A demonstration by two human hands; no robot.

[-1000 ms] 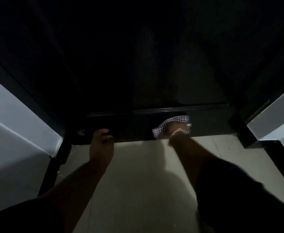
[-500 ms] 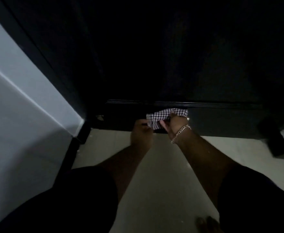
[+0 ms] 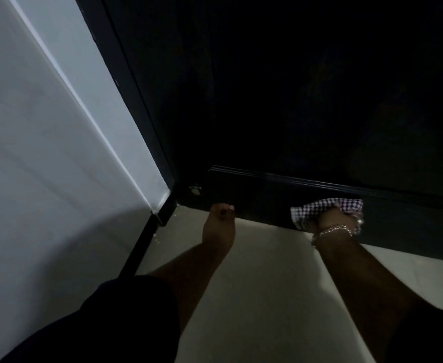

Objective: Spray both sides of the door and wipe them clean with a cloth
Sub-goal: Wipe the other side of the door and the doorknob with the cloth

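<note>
Door — dark, upright — filled the frame from 12 to 3 o'clock. Right hand clutched the checked cloth against its bottom rail at 3 o'clock; left hand touched the lower edge, grip indeterminate.

A pale wall is filling the left side of the head view, with a brighter vertical edge running down it toward the floor. A black door frame is standing against that wall and slanting down to the corner. A dark skirting strip is running along the foot of the wall. A light tiled floor is spreading across the lower middle, with a few small pale specks lying near the corner. A metal bracelet is circling the wrist at right.
</note>
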